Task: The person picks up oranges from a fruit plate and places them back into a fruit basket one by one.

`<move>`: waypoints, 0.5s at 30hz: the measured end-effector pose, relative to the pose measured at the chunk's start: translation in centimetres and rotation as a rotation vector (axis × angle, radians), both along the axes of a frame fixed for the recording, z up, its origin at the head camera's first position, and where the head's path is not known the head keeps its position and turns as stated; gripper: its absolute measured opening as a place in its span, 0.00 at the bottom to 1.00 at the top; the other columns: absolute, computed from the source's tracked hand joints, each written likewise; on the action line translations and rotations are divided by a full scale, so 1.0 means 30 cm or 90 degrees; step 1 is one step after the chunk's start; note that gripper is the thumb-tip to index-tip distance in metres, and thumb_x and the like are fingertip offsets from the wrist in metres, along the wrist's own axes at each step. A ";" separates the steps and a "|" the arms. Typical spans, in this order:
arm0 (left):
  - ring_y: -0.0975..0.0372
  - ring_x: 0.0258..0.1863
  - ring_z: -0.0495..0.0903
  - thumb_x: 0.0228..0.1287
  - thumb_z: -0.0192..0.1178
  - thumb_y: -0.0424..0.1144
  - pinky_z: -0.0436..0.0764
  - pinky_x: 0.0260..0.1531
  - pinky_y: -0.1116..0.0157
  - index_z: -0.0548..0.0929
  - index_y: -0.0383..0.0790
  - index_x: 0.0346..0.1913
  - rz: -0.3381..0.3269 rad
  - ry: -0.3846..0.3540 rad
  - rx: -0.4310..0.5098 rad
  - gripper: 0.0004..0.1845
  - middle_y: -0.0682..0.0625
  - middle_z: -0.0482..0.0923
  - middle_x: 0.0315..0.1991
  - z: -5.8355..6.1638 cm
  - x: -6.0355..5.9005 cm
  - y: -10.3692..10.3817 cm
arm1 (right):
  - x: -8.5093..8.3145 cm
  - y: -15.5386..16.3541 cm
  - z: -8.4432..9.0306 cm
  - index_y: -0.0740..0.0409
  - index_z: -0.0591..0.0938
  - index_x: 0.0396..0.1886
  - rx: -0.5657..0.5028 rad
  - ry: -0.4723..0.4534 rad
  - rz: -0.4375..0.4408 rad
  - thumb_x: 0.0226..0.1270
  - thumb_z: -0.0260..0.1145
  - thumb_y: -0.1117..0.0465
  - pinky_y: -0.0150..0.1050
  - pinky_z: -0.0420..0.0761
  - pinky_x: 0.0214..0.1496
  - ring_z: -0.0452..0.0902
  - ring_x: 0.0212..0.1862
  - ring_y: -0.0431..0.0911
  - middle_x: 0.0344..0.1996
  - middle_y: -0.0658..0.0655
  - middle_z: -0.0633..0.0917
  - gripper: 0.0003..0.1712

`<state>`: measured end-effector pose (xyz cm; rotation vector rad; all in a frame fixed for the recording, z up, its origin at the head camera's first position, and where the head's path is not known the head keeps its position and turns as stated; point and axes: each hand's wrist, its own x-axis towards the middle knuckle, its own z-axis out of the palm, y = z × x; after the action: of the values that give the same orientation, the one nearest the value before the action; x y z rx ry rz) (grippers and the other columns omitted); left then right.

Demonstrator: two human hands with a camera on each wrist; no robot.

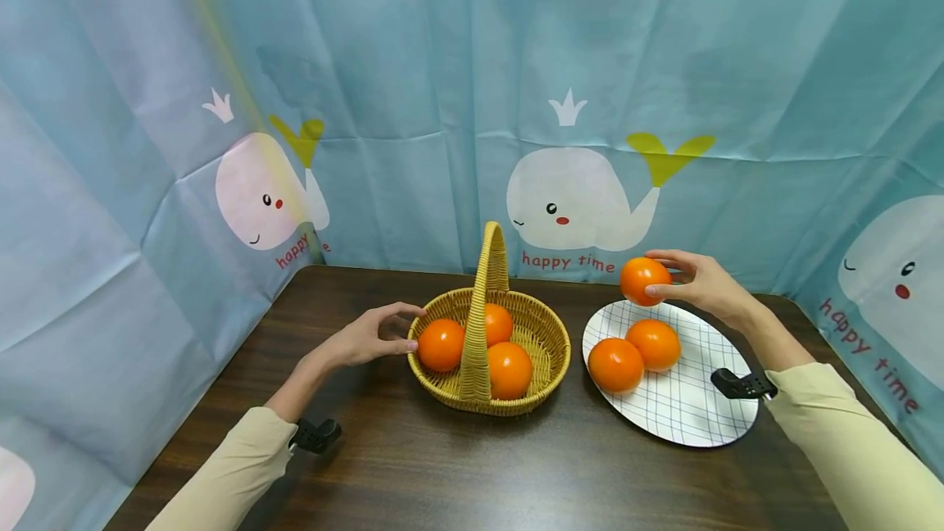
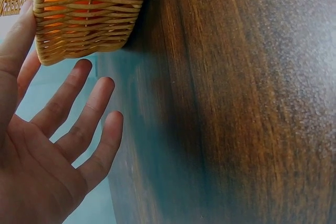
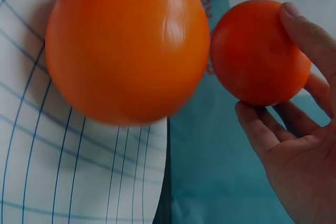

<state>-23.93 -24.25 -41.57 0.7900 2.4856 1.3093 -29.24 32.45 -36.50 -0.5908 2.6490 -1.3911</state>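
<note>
An orange fruit is held in the air, right of centre in the head view, pinched between the thumb and curled fingers of the right hand. It sits at the fingertips, on the side of the hand facing frame centre, and hangs just above the far rim of an oval white plate with a blue grid pattern. The fruit is round, so it has no long axis to speak of.

Two more orange fruits lie on the plate, touching each other, below and slightly toward the viewer from the held one.

Left of the plate, at mid-frame, stands a wicker basket with a tall upright handle; three orange fruits rest inside it. The basket lies to the left of the held fruit, near but apart from the plate.

The left hand is at the basket's left side, fingers spread and relaxed, holding nothing; its fingertips are at the rim, possibly touching it. The right hand is the one carrying fruit.

Everything rests on a dark wooden bench, backed by a blue curtain printed with white whales.
</note>
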 end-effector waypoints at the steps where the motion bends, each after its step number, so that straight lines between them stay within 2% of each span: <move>1: 0.42 0.62 0.73 0.70 0.68 0.39 0.80 0.55 0.50 0.73 0.38 0.70 0.001 0.000 -0.001 0.29 0.39 0.69 0.68 0.000 0.000 0.000 | 0.003 -0.010 0.003 0.61 0.69 0.75 -0.003 0.004 0.002 0.69 0.73 0.58 0.36 0.82 0.49 0.81 0.53 0.54 0.65 0.68 0.74 0.38; 7: 0.42 0.62 0.73 0.69 0.68 0.39 0.80 0.55 0.51 0.73 0.38 0.70 0.004 -0.002 0.000 0.29 0.39 0.69 0.68 -0.002 -0.002 0.000 | 0.016 -0.074 0.021 0.60 0.70 0.74 -0.038 0.013 0.028 0.69 0.73 0.60 0.38 0.83 0.49 0.81 0.55 0.52 0.65 0.65 0.74 0.37; 15: 0.43 0.62 0.73 0.70 0.68 0.39 0.81 0.54 0.53 0.73 0.38 0.70 0.001 -0.005 0.001 0.29 0.39 0.69 0.68 0.000 -0.002 -0.001 | 0.024 -0.164 0.037 0.59 0.72 0.73 -0.059 0.017 0.074 0.66 0.75 0.60 0.38 0.82 0.52 0.75 0.61 0.58 0.66 0.62 0.74 0.37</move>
<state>-24.00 -24.28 -41.57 0.7813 2.4798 1.3118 -28.52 27.52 -35.39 -0.7653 2.5365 -1.4890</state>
